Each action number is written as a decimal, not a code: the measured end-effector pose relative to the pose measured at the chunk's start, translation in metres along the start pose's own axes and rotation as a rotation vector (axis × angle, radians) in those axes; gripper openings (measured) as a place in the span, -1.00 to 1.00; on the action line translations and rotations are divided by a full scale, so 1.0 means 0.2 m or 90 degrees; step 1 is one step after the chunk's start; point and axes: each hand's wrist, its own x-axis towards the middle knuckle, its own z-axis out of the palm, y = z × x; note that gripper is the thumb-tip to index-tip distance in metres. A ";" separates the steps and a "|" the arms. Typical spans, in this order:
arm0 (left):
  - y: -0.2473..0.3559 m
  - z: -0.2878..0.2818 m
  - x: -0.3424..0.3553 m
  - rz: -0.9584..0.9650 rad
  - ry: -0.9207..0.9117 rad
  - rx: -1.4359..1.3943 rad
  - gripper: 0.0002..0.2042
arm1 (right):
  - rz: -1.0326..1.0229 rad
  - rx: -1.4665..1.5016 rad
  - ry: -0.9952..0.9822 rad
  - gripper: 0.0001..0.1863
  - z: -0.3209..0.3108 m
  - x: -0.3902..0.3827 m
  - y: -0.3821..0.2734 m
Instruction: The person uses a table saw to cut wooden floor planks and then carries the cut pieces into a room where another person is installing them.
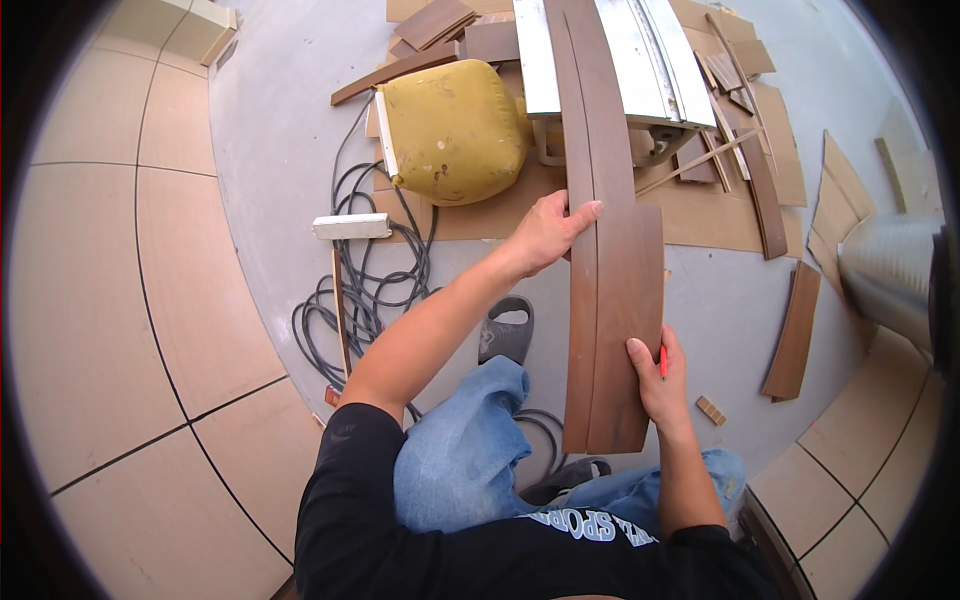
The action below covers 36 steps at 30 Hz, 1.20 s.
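Note:
A long dark brown wooden plank (610,250) runs from my lap up over a metal saw table (640,60). A thin cut line splits it lengthwise. My left hand (548,232) grips the plank's left edge near its middle. My right hand (662,380) holds the plank's right edge near the lower end, with a red pencil (662,362) tucked in its fingers.
A worn yellow cushion (455,130) lies left of the saw table. Grey cable coils (365,290) and a white power strip (352,227) lie on the floor at left. Wood offcuts (795,330) and cardboard sheets (700,215) lie at right. A shiny metal duct (890,270) is at far right.

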 end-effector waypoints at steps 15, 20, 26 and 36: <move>0.02 0.02 -0.06 -0.020 -0.037 0.009 -0.50 | -0.003 0.007 0.011 -0.59 -0.02 -0.11 0.05; 0.12 -0.09 0.17 -0.009 0.037 -0.024 -0.52 | 0.019 -0.035 0.005 -0.57 -0.01 -0.15 0.04; 0.08 -0.08 0.17 0.005 0.030 0.006 -0.51 | 0.012 -0.029 0.000 -0.56 -0.03 -0.19 0.06; 0.04 -0.04 0.08 -0.007 0.007 0.013 -0.50 | 0.009 -0.091 0.008 -0.56 -0.04 -0.28 0.07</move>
